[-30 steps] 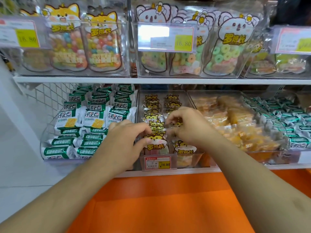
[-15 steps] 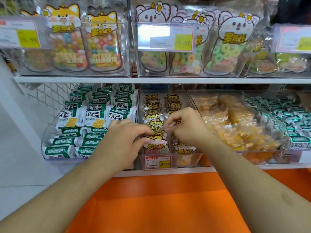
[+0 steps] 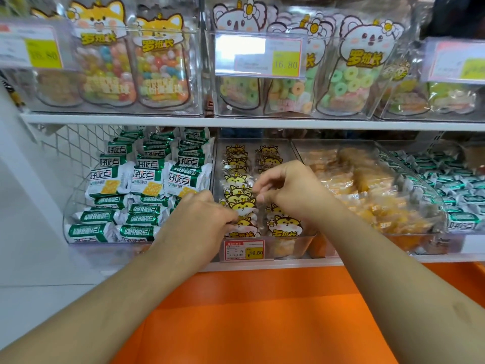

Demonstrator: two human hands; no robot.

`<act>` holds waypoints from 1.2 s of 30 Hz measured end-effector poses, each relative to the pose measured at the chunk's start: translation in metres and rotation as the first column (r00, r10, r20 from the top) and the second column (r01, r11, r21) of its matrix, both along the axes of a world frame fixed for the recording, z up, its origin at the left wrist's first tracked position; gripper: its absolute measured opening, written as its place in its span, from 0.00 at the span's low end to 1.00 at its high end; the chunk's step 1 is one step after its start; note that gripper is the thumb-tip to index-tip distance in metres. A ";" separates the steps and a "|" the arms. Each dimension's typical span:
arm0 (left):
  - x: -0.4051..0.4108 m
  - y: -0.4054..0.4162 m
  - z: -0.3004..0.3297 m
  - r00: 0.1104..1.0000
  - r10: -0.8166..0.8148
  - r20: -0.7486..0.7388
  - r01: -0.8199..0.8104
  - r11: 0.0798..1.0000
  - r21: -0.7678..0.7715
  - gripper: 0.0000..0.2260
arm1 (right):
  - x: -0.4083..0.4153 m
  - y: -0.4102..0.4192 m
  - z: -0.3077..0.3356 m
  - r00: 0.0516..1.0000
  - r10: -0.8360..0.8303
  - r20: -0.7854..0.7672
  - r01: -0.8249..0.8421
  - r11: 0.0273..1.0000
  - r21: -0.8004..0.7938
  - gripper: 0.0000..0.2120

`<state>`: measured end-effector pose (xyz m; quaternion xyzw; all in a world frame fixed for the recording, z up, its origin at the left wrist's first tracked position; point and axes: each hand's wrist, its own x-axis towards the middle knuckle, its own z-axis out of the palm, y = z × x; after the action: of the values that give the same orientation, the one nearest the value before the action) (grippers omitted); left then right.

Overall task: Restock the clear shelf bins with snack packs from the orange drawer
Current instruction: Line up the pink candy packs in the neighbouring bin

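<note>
Both hands were in the clear plastic middle bin (image 3: 301,153) on the lower shelf, close together but not touching. The left hand (image 3: 199,219) lay at the bin's front left corner, its fingers curled down over the top edges of the front snack packs with yellow cartoon-cat headers (image 3: 242,206), gripping them. The right hand (image 3: 291,189) hovered just behind and to the right, its thumb and forefinger pinching the clear top edge of a pack in the same row. The cat-header packs stood upright in two rows running from the front of the bin to the back, and a further one, the front pack of the right row (image 3: 284,227), leaned against the front wall just below the right hand. A red-and-yellow price label (image 3: 244,249) hung on the bin's front face.

To the left, a curved clear bin (image 3: 70,206) held green-and-white wrapped cracker packs (image 3: 147,179) piled loosely. To the right, another clear bin (image 3: 430,206) held orange-yellow snacks in transparent wrappers (image 3: 367,195), and beyond it lay teal-and-silver small packs (image 3: 462,190). The upper white shelf (image 3: 262,123) carried clear bins of fox-header candy pouches (image 3: 131,61) and koala-header ring-candy pouches (image 3: 349,74). Under the forearms stretched the orange drawer (image 3: 262,311), and no packs showed on its visible surface.
</note>
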<state>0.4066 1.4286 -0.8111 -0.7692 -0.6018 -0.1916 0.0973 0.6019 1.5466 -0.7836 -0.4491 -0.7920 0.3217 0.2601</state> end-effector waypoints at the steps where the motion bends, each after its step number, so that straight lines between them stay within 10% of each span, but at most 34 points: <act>1: 0.003 0.000 -0.001 1.000 0.019 -0.022 -0.019 1.000 -0.008 0.05 | 0.000 0.000 0.000 1.000 0.008 0.013 -0.008 1.000 -0.006 0.11; 12: 0.009 0.000 0.005 0.994 0.109 -0.001 -0.109 0.994 -0.016 0.38 | 0.001 -0.012 0.001 0.997 -0.011 0.071 0.003 0.993 0.116 0.10; 22: 0.007 0.004 -0.005 0.963 0.122 -0.241 -0.176 0.960 -0.219 0.32 | 0.001 -0.021 0.004 0.972 0.032 0.231 -0.060 0.991 0.117 0.12; 36: 0.013 0.000 -0.007 0.976 0.171 -0.137 -0.200 0.950 -0.241 0.32 | 0.014 -0.035 -0.025 0.837 0.016 0.547 -0.249 0.902 0.354 0.25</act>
<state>0.4196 1.4287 -0.8178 -0.7249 -0.6845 -0.0590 0.0501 0.6157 1.5113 -0.8089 -0.3982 -0.9118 0.0286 0.0958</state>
